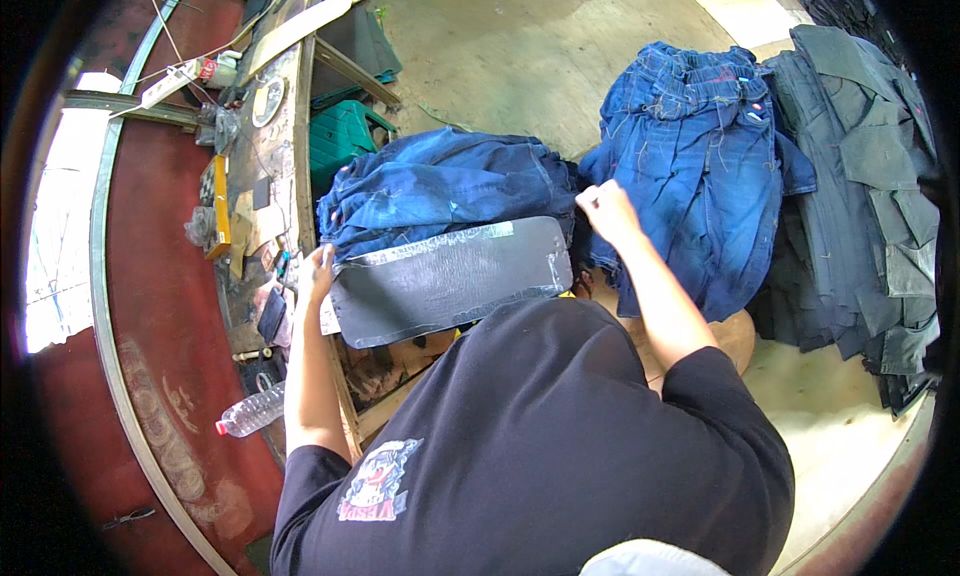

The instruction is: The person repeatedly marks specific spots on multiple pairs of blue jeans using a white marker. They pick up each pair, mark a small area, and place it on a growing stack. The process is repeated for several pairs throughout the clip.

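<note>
A folded pile of blue denim jeans (450, 184) lies crosswise in front of me, behind a dark grey padded board (450, 281) with worn, shiny edges. My left hand (318, 267) is closed at the left end, beside the board's corner and the edge of the denim. At the other end my right hand (608, 213) is closed, between this pile and a second stack of blue jeans (695, 176) on the right. Whatever either hand pinches is too small to make out.
Dark grey trousers (850, 196) are stacked at the far right. A cluttered wooden bench (300, 126) runs along the left, near a green plastic stool (340, 136). A clear bottle (252, 411) with a red cap lies lower left.
</note>
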A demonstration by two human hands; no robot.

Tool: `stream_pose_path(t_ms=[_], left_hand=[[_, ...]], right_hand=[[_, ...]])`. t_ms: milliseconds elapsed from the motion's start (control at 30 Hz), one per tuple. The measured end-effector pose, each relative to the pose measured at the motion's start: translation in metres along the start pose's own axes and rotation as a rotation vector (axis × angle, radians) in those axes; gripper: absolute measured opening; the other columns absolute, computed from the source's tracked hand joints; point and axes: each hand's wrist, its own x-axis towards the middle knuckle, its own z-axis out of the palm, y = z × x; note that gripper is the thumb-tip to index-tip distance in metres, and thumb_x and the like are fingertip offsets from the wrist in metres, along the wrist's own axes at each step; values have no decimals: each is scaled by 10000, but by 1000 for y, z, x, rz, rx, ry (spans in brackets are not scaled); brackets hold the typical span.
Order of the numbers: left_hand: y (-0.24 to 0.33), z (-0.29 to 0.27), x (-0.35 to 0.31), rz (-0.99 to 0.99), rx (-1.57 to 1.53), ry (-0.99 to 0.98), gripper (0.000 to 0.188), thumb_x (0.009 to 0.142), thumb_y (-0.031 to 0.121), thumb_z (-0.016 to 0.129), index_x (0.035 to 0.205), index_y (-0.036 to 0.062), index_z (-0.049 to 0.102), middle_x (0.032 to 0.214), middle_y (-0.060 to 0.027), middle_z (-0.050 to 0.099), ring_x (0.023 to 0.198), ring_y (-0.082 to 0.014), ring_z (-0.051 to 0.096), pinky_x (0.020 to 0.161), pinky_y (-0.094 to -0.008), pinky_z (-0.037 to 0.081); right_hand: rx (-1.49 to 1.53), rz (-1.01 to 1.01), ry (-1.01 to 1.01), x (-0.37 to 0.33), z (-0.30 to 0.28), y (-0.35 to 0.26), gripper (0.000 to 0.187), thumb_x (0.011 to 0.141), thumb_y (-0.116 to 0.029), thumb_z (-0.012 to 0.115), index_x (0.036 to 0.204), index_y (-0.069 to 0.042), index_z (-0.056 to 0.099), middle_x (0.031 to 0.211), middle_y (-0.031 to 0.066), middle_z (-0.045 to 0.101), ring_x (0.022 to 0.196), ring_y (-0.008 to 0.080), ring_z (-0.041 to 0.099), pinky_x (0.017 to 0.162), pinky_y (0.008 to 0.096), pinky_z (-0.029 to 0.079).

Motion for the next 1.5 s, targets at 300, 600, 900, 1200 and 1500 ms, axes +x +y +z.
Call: stream_pose_path(t_ms=[300, 600, 900, 1200, 1500], left_hand=[[132, 40, 22, -420, 618, -168, 503, 997, 486, 712, 1244, 54, 787, 1318, -252, 745, 1264, -418, 705, 1094, -504, 538], [209, 101, -18, -27, 397, 80, 484, 924, 321, 819, 1325, 69, 720, 1488, -218, 626, 1403, -418, 567, 1175, -506, 464], [346, 168, 67, 134, 145, -58, 626, 947, 374, 797, 1405, -18, 630, 1456, -248, 635, 1383, -423, 585, 1180, -473, 463], [543, 389, 213, 160, -94, -522, 1021, 954, 725, 680, 1559, -77, 495, 1553, -335, 557, 1489, -446, 513, 1235, -484, 419], [591, 598, 314, -262, -1167, -906, 1243, 868, 889, 651, 1624, -73, 430, 1638, -265, 508, 1484, -368, 538, 1241, -502, 429]], right_hand=[[-145, 312, 684, 97, -183, 130, 493, 1059, -441, 650, 993, 45, 694, 967, 287, 717, 974, 481, 704, 865, 574, 538], [-169, 571, 642, 154, -175, 199, 478, 856, -311, 885, 1131, 7, 659, 1161, 282, 727, 1121, 475, 701, 964, 543, 571], [265, 119, 1038, 68, -215, 195, 404, 912, -155, 850, 935, -26, 468, 862, 73, 446, 800, 274, 469, 805, 397, 471], [-194, 383, 686, -9, -199, 236, 672, 1034, -362, 726, 1423, 146, 521, 1510, 352, 560, 1412, 507, 532, 1202, 524, 425], [-213, 227, 800, -39, -163, 295, 504, 975, -316, 785, 1219, 69, 569, 1537, 285, 588, 1414, 496, 556, 1167, 518, 452]])
